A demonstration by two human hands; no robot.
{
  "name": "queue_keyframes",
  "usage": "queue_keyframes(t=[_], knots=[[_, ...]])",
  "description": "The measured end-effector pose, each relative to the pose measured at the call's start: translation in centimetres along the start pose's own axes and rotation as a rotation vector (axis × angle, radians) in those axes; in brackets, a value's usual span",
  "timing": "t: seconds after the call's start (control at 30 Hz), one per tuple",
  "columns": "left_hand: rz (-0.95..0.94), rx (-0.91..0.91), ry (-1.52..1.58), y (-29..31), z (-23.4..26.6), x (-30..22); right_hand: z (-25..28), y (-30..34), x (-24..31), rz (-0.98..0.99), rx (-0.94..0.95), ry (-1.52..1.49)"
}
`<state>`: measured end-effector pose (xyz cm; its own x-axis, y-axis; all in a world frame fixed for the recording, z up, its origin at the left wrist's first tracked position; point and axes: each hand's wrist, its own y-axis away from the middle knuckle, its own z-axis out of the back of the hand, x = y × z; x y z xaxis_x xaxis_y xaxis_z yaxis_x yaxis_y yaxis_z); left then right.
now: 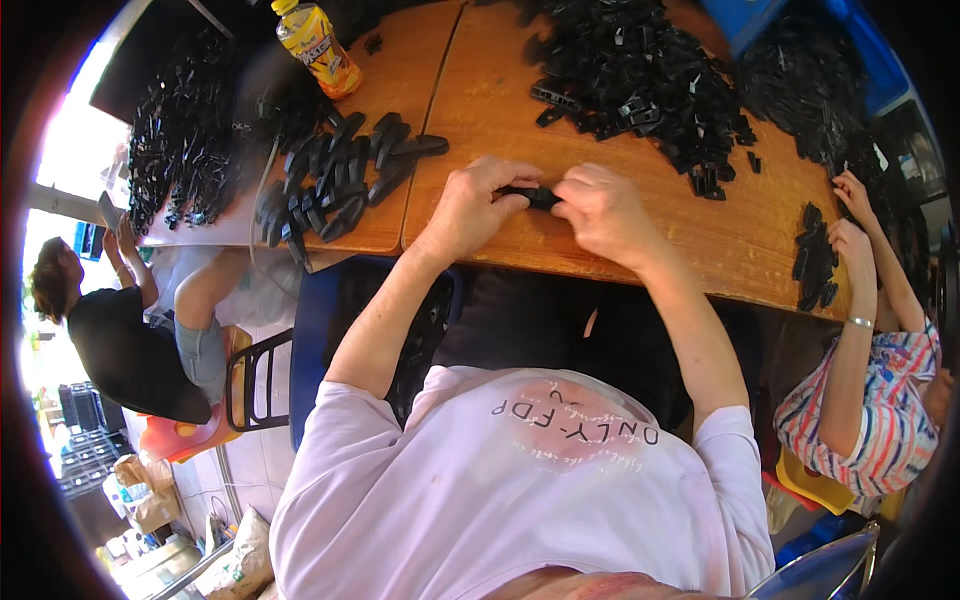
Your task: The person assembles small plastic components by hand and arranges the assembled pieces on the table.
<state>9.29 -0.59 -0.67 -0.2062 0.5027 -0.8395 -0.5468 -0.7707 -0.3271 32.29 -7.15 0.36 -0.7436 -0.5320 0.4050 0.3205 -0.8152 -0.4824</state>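
Near the front edge of the wooden table, a small black plastic part (541, 198) is held between my two hands. My left hand (474, 205) grips its left end between thumb and fingers. At the other end, the closed fingers of my right hand (603, 208) press on it and cover that side. A loose pile of longer black plastic pieces (345, 170) lies to the left of my left hand. Beyond my right hand, a big heap of small black parts (640, 75) spreads over the table.
A drink bottle with a yellow cap (318, 50) stands at the far left of the table (480, 120). More black parts (185, 130) are heaped farther left. One co-worker (130, 340) sits at left; another (865, 390) works at right beside a small row of black pieces (815, 257).
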Motion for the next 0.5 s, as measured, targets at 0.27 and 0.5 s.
queue_keyframes(t=[0.27,0.5], knots=[[-0.043,-0.104,-0.243,1.0,0.6,-0.2,-1.6,-1.0,-0.1,-0.003,-0.074,-0.04],[-0.22,-0.366,-0.711,-3.8,3.9,1.0,-1.0,-0.7,-5.1,-0.265,-0.351,0.405]])
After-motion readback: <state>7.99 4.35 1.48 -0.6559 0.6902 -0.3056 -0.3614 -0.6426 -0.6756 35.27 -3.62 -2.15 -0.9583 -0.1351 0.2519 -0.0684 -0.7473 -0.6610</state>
